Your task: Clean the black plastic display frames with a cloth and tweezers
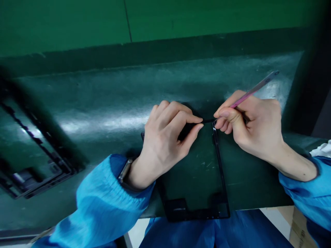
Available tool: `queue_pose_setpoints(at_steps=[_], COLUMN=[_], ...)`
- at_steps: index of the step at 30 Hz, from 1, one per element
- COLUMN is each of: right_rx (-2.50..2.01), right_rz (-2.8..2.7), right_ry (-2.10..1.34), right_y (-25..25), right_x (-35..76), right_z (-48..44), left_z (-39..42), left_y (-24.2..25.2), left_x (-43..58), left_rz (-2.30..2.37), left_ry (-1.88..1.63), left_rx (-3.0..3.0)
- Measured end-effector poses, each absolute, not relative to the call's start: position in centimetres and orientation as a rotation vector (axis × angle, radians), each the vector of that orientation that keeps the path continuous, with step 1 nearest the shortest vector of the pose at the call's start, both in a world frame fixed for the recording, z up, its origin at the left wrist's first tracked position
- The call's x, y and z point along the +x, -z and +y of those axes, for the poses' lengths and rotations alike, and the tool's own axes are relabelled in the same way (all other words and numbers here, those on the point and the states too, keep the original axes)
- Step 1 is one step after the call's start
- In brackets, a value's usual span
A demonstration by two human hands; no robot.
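A thin black rectangular plastic frame point(219, 165) lies on the green bench in front of me, its near edge at the bench's edge. My left hand point(170, 134) rests over the frame's far side, thumb and forefinger pinched at its far bar. Between the fingers of my right hand point(250, 124) is a slim pair of tweezers point(245, 96), pink lower down and silver at the upper end. They slant down to the left, and their tip meets the frame's far right corner. My fingers partly hide the tip and the far bar.
More black frames point(49, 151), blurred, lie together at the left of the green bench point(108, 100). A green wall panel point(181, 20) rises behind. Something white and crumpled point(322, 150) sits at the right edge, and a cardboard box point(300, 227) stands below the bench.
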State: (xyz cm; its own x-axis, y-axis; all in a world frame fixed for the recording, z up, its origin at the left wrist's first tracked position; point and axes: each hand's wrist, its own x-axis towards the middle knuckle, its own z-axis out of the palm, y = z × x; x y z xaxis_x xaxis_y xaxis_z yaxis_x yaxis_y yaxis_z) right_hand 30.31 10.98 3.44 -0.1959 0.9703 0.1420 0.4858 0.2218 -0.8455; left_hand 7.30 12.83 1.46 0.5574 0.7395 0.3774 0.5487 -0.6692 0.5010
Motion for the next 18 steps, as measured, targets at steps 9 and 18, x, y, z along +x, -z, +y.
queue_pose_setpoints(at_steps=[9, 18], right_rx=[-1.346, -1.364], right_rz=[-1.802, -1.622], right_ry=[-0.898, -0.956], right_y=[-3.65, -3.5], right_x=[30.28, 30.22], right_z=[11.03, 10.3], left_z=[12.62, 12.66], left_y=[-1.59, -2.01], left_x=[7.26, 7.27], left_rz=[1.116, 1.121], left_ry=[-0.739, -0.717], left_rx=[2.451, 2.427])
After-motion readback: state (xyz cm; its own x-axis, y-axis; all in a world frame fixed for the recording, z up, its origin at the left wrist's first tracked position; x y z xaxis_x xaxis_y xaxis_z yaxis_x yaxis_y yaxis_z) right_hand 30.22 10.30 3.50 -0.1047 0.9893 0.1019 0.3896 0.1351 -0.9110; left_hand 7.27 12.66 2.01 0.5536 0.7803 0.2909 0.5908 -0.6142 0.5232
